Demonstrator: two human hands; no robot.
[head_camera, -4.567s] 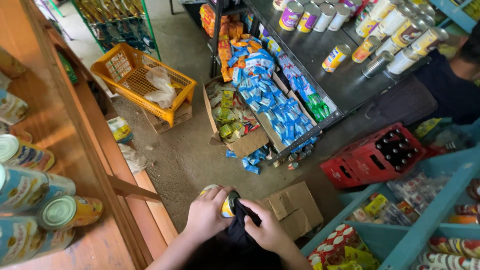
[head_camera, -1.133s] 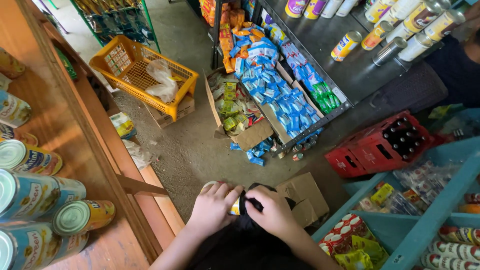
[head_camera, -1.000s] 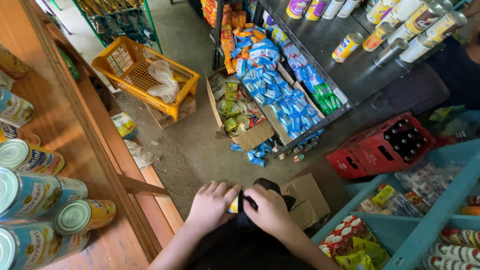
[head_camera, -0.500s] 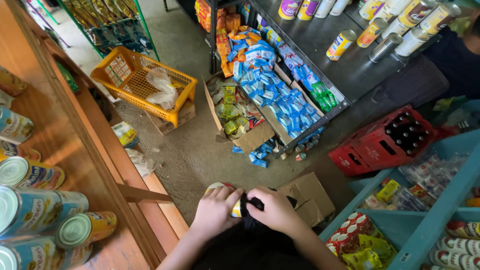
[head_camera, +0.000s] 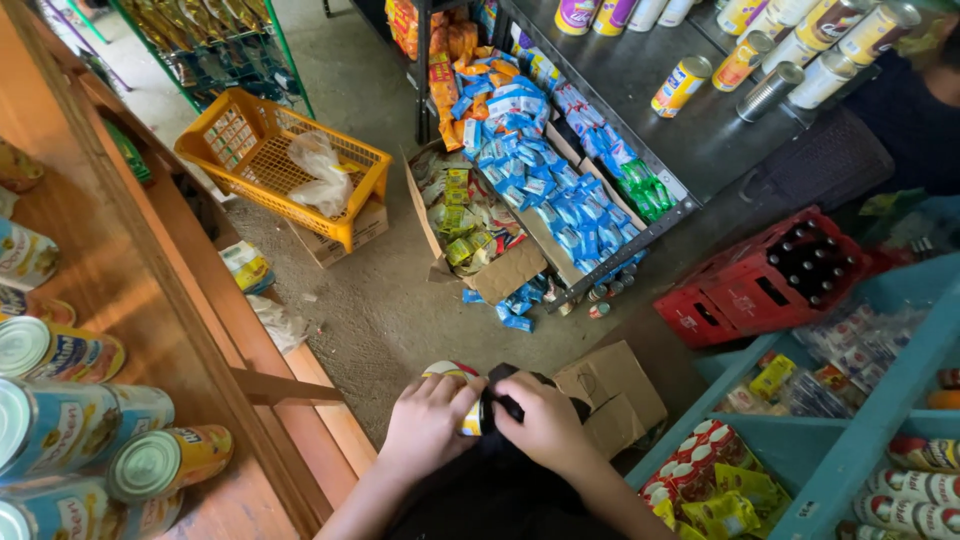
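Note:
My left hand is wrapped around a tin can with a yellow and white label, held low in front of my body. My right hand presses a small black object against the side of the can. Both hands touch at the can. The can's top and most of its label are hidden by my fingers. Dark clothing fills the bottom of the view below my hands.
A wooden shelf with lying cans is at left. A yellow basket, an open snack carton, a red bottle crate, a folded cardboard box and a blue shelf surround the concrete floor. Another person's dark sleeve is at upper right.
My hands stay together on the can; they shifted slightly up and right in the view as my head moved. The right hand has come onto the can's side with the black object.

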